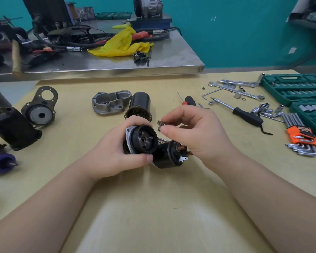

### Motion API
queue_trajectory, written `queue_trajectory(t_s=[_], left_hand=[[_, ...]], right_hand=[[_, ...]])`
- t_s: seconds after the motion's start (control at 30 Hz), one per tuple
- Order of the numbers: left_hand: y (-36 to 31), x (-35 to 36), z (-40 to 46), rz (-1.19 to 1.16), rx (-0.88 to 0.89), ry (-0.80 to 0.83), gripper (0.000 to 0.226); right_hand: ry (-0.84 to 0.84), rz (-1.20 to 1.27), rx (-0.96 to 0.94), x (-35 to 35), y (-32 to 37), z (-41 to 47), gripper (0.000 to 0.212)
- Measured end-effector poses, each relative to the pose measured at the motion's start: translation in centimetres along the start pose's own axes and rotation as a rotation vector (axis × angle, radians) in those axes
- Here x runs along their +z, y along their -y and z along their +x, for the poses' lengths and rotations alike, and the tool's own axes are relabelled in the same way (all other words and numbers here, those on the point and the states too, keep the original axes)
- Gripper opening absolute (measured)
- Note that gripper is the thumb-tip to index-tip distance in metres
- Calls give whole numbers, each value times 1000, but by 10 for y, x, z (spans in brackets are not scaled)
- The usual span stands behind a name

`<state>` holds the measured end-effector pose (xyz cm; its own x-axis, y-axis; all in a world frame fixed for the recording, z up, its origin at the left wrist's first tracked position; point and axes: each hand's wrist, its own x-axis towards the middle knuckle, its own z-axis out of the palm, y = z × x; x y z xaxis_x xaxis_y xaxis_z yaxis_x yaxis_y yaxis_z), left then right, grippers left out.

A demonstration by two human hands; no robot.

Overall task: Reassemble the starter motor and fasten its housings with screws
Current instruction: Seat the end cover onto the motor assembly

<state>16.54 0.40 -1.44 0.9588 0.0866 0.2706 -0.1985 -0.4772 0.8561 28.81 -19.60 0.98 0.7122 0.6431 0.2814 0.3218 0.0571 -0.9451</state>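
My left hand (pixel 115 157) grips a black round starter housing (pixel 143 139) with a silver flange, its open face turned up and to the right. The black solenoid (pixel 169 157) joined to it lies just below, on the table. My right hand (pixel 195 132) pinches a small toothed gear (pixel 160 123) between thumb and fingertips, right beside the housing's upper rim. A black motor casing (pixel 139 105) and a grey cast end housing (pixel 109 102) lie behind my hands.
At the left are a black cylinder (pixel 13 127), a round plate part (pixel 41 110) and a purple piece (pixel 2 162). To the right lie a screwdriver (pixel 189 101), a ratchet driver (pixel 244 114), sockets, orange-held hex keys (pixel 302 139) and green socket cases (pixel 295 88). A cluttered steel bench (pixel 106 68) stands behind.
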Motion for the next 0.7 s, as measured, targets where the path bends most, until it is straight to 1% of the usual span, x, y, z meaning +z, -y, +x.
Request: queue_trajectory(t_s=[0.07, 0.17, 0.23, 0.33, 0.47, 0.7], left_hand=[[0, 2, 1, -39, -28, -1, 64], [0, 3, 2, -63, -53, -7, 63], [0, 3, 2, -52, -56, -9, 64], [-2, 3, 2, -44, -53, -10, 62], [-2, 4, 1, -29, -57, -17, 59], [-5, 5, 2, -27, -52, -20, 58]], right_hand=[[16, -147, 2, 6, 1, -2, 16], [8, -381, -87, 18, 6, -6, 19], [-9, -497, -148, 24, 8, -9, 14], [-32, -534, -202, 29, 10, -11, 7], [-62, -562, -304, 34, 8, -14, 5], [-91, -594, -404, 35, 0, -16, 5]])
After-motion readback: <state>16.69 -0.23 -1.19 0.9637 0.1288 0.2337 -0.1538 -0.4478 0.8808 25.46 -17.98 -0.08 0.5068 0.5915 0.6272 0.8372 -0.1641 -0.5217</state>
